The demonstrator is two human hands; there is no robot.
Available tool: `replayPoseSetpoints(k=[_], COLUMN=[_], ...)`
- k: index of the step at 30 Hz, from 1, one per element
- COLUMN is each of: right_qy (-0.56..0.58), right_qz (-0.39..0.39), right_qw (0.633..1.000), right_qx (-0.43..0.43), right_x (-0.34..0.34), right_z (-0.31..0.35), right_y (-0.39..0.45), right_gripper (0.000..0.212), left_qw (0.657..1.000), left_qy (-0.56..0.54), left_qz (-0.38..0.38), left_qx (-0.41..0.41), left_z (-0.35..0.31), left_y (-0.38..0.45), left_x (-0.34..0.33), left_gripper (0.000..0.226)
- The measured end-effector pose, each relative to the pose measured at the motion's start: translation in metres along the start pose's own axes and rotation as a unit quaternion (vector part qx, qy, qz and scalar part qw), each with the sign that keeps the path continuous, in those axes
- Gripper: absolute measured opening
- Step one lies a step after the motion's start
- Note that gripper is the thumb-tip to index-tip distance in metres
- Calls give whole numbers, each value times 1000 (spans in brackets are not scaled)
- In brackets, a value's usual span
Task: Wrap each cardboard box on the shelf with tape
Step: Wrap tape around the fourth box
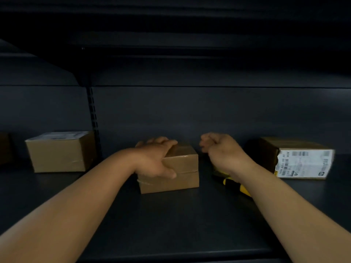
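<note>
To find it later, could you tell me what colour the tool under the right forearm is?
Yellow and black, seen in the head view, lying on the shelf.

The left hand [157, 158] grips the middle cardboard box [176, 169] on the dark shelf [171, 215]; the right hand [218, 149] hovers beside it, fingers curled, above a yellow-and-black tool [235, 186].

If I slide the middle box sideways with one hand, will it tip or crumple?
The middle box is low and wide, flat on the shelf, so it probably slides rather than tips. Its crisp cardboard edges suggest stiffness. The left hand spans it alone, so it is likely light; glossy tape may be slick.
</note>
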State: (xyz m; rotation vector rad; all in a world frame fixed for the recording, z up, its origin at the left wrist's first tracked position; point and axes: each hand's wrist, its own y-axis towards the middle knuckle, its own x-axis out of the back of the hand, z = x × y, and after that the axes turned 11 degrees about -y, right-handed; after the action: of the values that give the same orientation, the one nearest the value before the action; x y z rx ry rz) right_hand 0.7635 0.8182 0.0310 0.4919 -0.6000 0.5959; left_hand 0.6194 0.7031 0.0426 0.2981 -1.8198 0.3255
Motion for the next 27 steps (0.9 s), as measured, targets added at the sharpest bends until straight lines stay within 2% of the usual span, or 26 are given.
replayPoseSetpoints(k=[3,5,8,10,11,12,14,15,17,19,21,23,25,27], right_qy=[-133,-156,-142,-124,-106,-92,-58,-37,14,50,78,99,104,111], right_qz=[111,129,163,197,205,200,168,155,149,157,161,167,166,153], right_qw=[984,979,976,972,971,973,980,982,983,980,977,974,976,979], right_qx=[40,37,-7,-39,-55,-68,-92,-97,-103,-108,-117,-114,-95,-78], right_x=[-5,-9,-12,-13,-13,-13,-13,-14,-17,-21,-23,-22,-21,-20], right_z=[14,16,7,-2,-4,-5,-3,-2,2,4,5,7,6,3], right_y=[-16,-20,-23,-22,-21,-19,-12,-9,-8,-8,-7,-7,-6,-5], right_gripper=[47,49,41,48,55,67,91,91,74,60,50,42,40,45], left_qw=[1000,999,999,998,992,973,899,871,830,790,775,755,743,749], left_qy=[25,29,18,-52,-126,-227,-421,-470,-538,-596,-616,-644,-661,-654], left_qz=[4,9,26,27,11,-25,-119,-143,-123,-87,-75,-70,-69,-89], left_qx=[15,24,29,13,-7,-28,-26,1,73,114,118,106,78,47], left_z=[-3,-6,-6,-4,-2,3,15,21,31,37,38,41,45,49], left_y=[1,0,-2,-3,-5,-6,-7,-8,-10,-10,-11,-13,-13,-14], left_x=[-1,-1,0,3,4,6,4,-1,-14,-21,-20,-18,-18,-20], left_gripper=[95,93,88,75,68,61,60,67,77,59,40,32,34,51])
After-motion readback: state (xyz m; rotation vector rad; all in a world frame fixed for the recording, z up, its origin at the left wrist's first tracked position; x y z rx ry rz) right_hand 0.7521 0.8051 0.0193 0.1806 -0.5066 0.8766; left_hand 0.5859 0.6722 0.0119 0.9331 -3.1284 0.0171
